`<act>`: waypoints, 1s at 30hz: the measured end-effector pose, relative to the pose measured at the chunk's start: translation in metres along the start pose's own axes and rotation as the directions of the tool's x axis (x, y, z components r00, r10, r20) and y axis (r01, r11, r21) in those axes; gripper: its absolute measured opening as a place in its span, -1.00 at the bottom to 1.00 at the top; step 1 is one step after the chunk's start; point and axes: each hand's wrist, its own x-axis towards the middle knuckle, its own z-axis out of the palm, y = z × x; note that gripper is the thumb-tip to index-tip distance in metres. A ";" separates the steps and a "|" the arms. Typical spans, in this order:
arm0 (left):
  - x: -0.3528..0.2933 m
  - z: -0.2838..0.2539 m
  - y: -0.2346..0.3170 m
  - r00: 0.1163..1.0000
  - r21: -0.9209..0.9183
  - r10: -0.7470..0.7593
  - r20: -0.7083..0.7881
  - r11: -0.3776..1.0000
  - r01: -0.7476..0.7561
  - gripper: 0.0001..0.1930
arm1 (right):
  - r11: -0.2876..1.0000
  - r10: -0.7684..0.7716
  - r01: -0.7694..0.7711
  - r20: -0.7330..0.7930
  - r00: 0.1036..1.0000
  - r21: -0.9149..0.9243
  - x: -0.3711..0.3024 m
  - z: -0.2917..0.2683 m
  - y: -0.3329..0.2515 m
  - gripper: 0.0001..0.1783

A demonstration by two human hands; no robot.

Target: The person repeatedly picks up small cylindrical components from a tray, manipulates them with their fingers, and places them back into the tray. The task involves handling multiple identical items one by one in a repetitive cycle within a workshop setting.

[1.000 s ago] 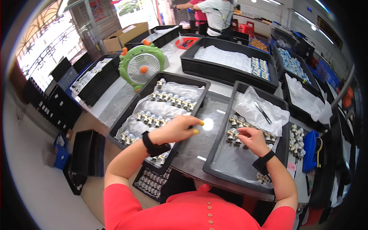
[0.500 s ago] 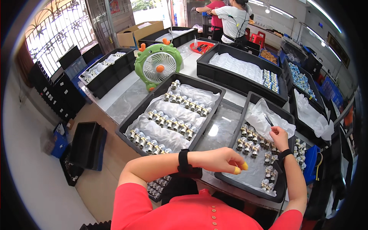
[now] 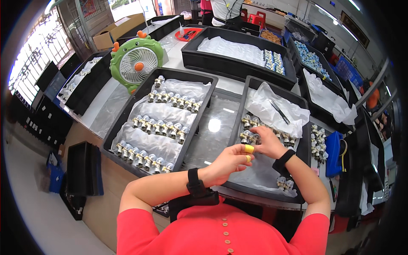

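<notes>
Rows of small figurines (image 3: 246, 137) with pale heads and dark bases stand in the black tray (image 3: 226, 187) before me on the right. My right hand (image 3: 268, 143) reaches down over them, its thumb and fingers closed around a figurine that they partly hide. Close beside it, my left hand (image 3: 229, 163) hovers above the tray's near part, fingers half curled, with yellow covers on two fingertips. Those tips are apart and nothing shows between them. A dark pen (image 3: 279, 111) lies on the crumpled white sheet (image 3: 261, 102) at the tray's far end.
To the left, a larger black tray (image 3: 214, 80) holds figurine rows on white sheets. Behind it stands a green fan (image 3: 159, 53). Another tray (image 3: 187, 53) holds blue-and-white pieces at the back. A blue pouch (image 3: 334, 155) lies right of more figurines (image 3: 318, 142).
My right hand has put the pen down on the white sheet and moved nearer, onto the figurines. My left hand has come closer to it. The view has shifted.
</notes>
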 end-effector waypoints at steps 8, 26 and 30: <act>0.015 -0.026 0.006 0.922 -0.050 0.344 -0.176 0.932 -0.358 -0.75 | 0.969 0.075 -0.079 -0.027 0.997 -0.234 0.011 0.034 -0.017 -0.20; 0.010 -0.014 0.009 0.917 0.027 0.397 0.041 0.917 -0.398 -0.44 | 0.872 -0.213 0.321 -0.303 0.929 0.369 -0.015 -0.011 -0.063 -0.10; 0.007 -0.012 0.012 0.922 0.054 0.386 0.044 0.920 -0.388 -0.44 | 0.873 -0.226 0.335 -0.314 0.922 0.354 -0.015 -0.009 -0.065 -0.05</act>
